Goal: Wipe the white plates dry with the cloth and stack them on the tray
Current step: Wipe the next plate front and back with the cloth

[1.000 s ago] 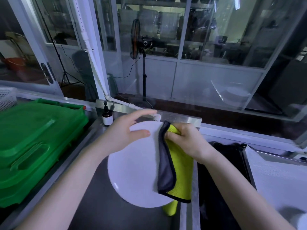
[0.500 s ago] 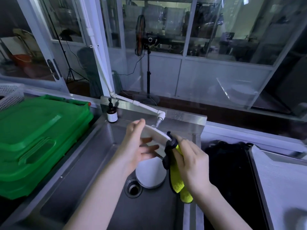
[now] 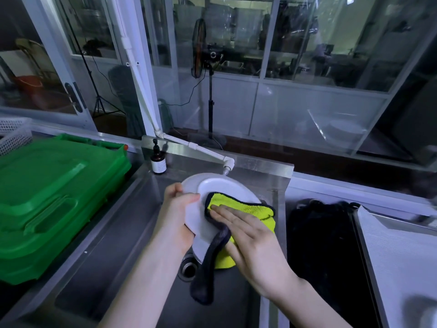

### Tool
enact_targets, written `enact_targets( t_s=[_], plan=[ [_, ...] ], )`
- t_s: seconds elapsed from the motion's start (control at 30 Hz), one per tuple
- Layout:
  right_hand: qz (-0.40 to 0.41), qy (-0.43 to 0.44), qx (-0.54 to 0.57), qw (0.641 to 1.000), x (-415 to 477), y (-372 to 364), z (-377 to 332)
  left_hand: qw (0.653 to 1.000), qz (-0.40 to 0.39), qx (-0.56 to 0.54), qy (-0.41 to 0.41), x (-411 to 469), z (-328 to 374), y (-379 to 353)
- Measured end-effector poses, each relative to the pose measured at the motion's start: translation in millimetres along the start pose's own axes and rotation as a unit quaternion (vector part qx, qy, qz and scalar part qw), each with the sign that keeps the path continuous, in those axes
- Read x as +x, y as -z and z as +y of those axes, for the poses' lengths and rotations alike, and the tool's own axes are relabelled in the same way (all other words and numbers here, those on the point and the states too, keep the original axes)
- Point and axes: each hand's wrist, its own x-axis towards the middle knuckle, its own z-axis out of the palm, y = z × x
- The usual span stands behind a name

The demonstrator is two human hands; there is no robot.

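Stainless-steel sink [image 3: 123, 233], centre frame: above it the left hand [image 3: 177, 209] is gripping a glossy round white plate [image 3: 224, 187] by its left rim, thumb curled over the edge. The right hand [image 3: 253, 237], fingers straight, is pressing a soft yellow-and-dark cloth [image 3: 243, 207] onto its face. Rigid, breakable and likely slippery while damp, the plate is calling for a firm rim hold.

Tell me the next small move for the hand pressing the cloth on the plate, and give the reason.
Probably sweep the right hand and the cloth toward the upper left of the plate. Its straight fingers press the cloth on the right part of the face only. The part near the left hand, which grips the rim, lies uncovered.
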Motion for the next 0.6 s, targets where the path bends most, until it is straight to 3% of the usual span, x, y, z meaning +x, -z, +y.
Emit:
enact_targets(
  t_s=[0.17,0.33,0.53,0.6],
  plan=[
    [-0.061,-0.047,0.02,0.997,40,3,5,0.995,-0.063,-0.011,-0.072,-5,-10,-4],
    [-0.045,-0.143,-0.016,0.989,58,13,31,0.992,-0.035,0.03,-0.117,-4,3,0],
    [-0.073,-0.015,0.011,0.997,12,8,8,0.99,-0.082,0.007,-0.112,-4,6,7],
    [-0.07,-0.015,0.018,0.997,23,6,7,0.99,-0.095,0.019,-0.1,-7,-2,2]
  ],
)
